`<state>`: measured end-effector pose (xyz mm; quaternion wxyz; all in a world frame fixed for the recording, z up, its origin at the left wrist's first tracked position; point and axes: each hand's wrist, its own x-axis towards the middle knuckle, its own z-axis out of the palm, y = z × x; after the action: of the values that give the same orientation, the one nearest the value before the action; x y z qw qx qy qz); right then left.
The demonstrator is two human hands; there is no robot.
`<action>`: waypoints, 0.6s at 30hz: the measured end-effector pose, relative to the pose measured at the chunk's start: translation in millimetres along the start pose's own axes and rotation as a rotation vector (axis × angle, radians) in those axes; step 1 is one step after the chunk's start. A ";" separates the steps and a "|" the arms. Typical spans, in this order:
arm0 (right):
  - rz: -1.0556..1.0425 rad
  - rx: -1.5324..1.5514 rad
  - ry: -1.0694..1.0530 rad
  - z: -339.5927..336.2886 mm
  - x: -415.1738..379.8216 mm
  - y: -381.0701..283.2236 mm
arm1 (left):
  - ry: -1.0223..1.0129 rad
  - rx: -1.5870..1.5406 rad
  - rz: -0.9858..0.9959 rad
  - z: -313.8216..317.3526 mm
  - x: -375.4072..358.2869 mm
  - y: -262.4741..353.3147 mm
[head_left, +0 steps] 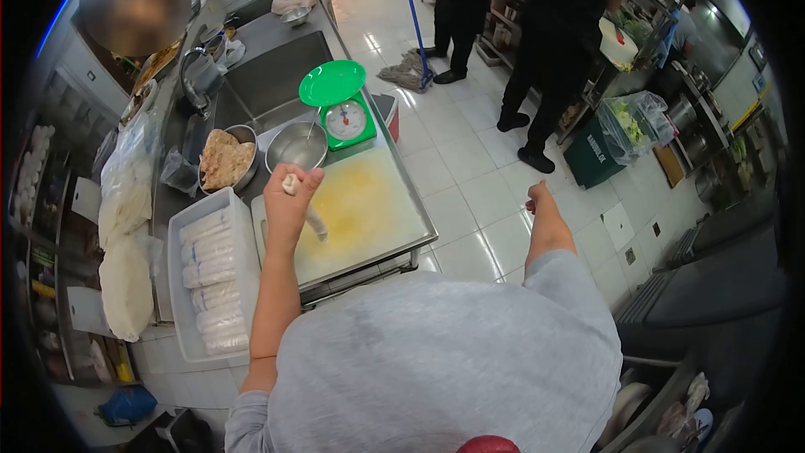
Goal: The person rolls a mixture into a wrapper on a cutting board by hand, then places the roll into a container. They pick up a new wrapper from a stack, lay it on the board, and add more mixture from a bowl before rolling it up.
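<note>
My left hand (pixel 287 211) is closed around a whitish plastic-like roll (pixel 317 225), whose ends show above and below my fist. It hovers over the near left part of a yellow-stained cutting board (pixel 369 201). A steel bowl (pixel 298 148) stands just beyond it, next to a green dial scale (pixel 345 121) with a green pan (pixel 333 83). To the left are a bowl of minced meat (pixel 226 159) and a white bin (pixel 179 285) of plastic-wrapped rolls (pixel 210 268). Out to the side, over the floor, my right hand (pixel 537 196) has curled fingers; their contents are hidden.
A sink (pixel 272 75) with a faucet (pixel 197 84) lies behind the bowls. Large plastic bags (pixel 126 226) line the left edge. Across the tiled floor (pixel 470 201), one person (pixel 461 0) holds a mop (pixel 411 71); another (pixel 562 33) stands near a green bin (pixel 599 151).
</note>
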<state>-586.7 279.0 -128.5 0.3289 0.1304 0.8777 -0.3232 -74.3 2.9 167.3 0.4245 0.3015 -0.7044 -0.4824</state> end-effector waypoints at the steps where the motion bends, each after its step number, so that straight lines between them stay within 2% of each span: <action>1: -0.054 0.015 0.042 0.9 -19.9 -5.0 | -0.019 -0.007 0.024 1.8 0.8 -2.0; 2: -0.158 0.052 0.101 6.0 -31.8 -14.7 | -0.020 -0.028 0.028 4.2 1.4 -1.1; 4: -0.508 0.257 0.145 31.2 -60.5 -46.4 | -0.020 -0.066 0.031 10.3 2.3 1.1; 5: -0.686 0.357 0.077 46.6 -84.0 -64.5 | -0.036 -0.073 -0.016 11.5 1.8 1.1; 7: -0.975 0.477 -0.322 78.7 -160.0 -97.8 | -0.069 -0.087 -0.107 14.3 1.5 1.1; 8: -1.168 0.363 -0.447 94.8 -207.0 -107.4 | -0.069 -0.102 -0.087 18.4 0.9 1.8; 9: -1.238 0.155 -0.513 97.8 -283.5 -112.8 | -0.071 -0.117 -0.066 24.3 0.5 3.1; 10: -1.594 0.144 -0.558 112.0 -330.3 -108.7 | -0.073 -0.133 -0.042 29.8 0.9 4.6; 11: -1.776 -0.008 -0.499 137.2 -346.8 -105.1 | -0.078 -0.188 -0.049 34.3 0.9 6.8; 13: -1.969 0.166 -0.529 155.2 -410.0 -106.1 | -0.085 -0.298 -0.062 39.5 0.8 12.7; 16: -1.344 0.161 -1.050 171.6 -433.0 -113.3 | -0.085 -0.393 -0.159 34.5 3.1 20.6; 17: -1.412 0.300 -1.009 173.5 -442.3 -110.2 | -0.083 -0.365 -0.117 30.8 5.5 24.3; 18: -1.337 0.318 -1.143 174.0 -442.2 -112.8 | -0.078 -0.334 -0.079 25.8 7.9 27.9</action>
<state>-219.3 72.7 118.4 0.4372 -0.5453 0.4171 -0.5810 -101.3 17.0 191.3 0.4216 0.2355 -0.6180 -0.6204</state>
